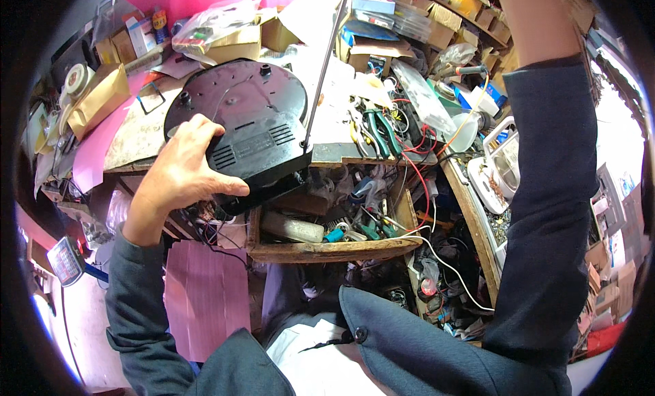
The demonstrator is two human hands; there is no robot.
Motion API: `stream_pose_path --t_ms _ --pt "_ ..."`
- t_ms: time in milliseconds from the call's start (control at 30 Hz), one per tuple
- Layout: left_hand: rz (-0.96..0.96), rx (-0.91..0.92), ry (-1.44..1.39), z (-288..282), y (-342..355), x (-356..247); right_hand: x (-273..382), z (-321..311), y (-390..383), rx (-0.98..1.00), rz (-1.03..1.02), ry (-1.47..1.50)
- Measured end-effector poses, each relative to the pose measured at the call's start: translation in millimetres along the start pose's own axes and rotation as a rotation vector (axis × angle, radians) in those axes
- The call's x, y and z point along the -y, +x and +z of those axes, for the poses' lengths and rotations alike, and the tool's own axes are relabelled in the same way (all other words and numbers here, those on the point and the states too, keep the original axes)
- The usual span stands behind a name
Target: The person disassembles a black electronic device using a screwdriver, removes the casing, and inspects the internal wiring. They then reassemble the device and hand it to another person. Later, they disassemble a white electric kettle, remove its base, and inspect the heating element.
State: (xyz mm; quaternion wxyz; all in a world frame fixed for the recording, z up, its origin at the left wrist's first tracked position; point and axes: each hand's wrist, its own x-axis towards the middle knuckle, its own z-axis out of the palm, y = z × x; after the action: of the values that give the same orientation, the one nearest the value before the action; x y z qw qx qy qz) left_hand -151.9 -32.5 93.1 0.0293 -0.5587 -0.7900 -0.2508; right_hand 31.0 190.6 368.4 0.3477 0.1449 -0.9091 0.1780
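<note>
left hand (181, 167) has its fingers (228, 186) wrapped round the edge of a round black appliance base (249, 116), flipped bottom-up at the front edge of the cluttered counter (143, 133), just above an open drawer (327, 249) of junk. right arm (552, 191) reaches up out of view, so can't tell what those fingers are doing.

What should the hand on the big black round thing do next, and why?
Probably slide the black round appliance a little further back onto the bench. Its near edge hangs out over the open drawer, and only the left hand is gripping it there. The other arm reaches up toward the shelves, its hand out of view, so it cannot help steady it.
</note>
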Motion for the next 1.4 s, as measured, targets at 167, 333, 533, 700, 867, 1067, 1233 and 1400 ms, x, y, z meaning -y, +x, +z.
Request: stream_pose_path --t_ms 167,333,533,700,867,1067,1233,1400 --pt "-0.003 0.005 0.018 -1 -1 0 -4 6 6 -0.046 -0.003 -0.116" --pt "-0.009 0.004 0.01 0 -1 0 8 15 -12 -0.135 -0.118 -0.094" --pt "-0.004 -0.027 -0.008 -1 -2 -4 29 20 -63 -0.303 -0.121 -0.136" --pt "-0.003 -0.038 -0.017 1 -6 0 36 30 -107 -0.349 0.02 -0.113" --pt "0.015 -0.045 -0.013 1 -5 -2 41 50 -123 -0.389 0.191 -0.081" --pt "0.025 -0.049 -0.023 2 -4 0 42 65 -114 -0.39 0.31 -0.065" --pt "0.0 -0.032 -0.002 1 -3 2 37 69 -97 -0.278 0.271 0.084" --pt "0.016 -0.035 -0.028 1 -2 3 51 57 -68 -0.118 0.475 0.105"
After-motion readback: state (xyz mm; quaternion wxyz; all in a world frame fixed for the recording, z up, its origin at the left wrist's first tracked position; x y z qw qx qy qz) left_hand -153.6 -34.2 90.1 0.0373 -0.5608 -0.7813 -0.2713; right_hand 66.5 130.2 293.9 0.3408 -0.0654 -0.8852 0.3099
